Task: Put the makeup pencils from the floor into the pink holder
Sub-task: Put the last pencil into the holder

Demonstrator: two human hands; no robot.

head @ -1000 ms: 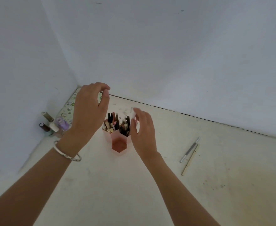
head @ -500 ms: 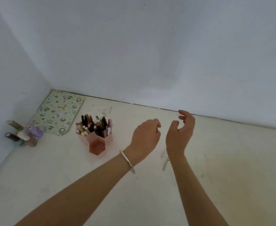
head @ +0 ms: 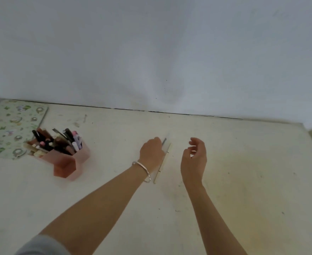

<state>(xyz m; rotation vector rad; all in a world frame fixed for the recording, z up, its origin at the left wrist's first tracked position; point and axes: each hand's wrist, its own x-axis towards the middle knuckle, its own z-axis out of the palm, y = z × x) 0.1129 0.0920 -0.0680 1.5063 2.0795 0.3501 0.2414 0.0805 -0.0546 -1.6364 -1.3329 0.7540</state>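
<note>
The pink holder (head: 81,155) stands on the floor at the left, packed with several makeup pencils and sticks. Two slim pencils lie side by side mid-floor: a cream pencil (head: 162,162) and a grey pencil (head: 164,140), of which only the far tip shows. My left hand (head: 151,155), with a silver bangle on the wrist, rests over the grey pencil with its fingers curled down onto it; the grip itself is hidden. My right hand (head: 194,159) hovers just right of the pencils, fingers apart and holding nothing.
A green patterned mat (head: 9,126) lies in the far left corner behind the holder. The white wall (head: 160,61) meets the floor just beyond the pencils. The floor's edge (head: 311,137) shows at the far right.
Both hands left the holder and swung right to the two pencils on the floor. My left hand came down onto the grey pencil, and the view turned right.
</note>
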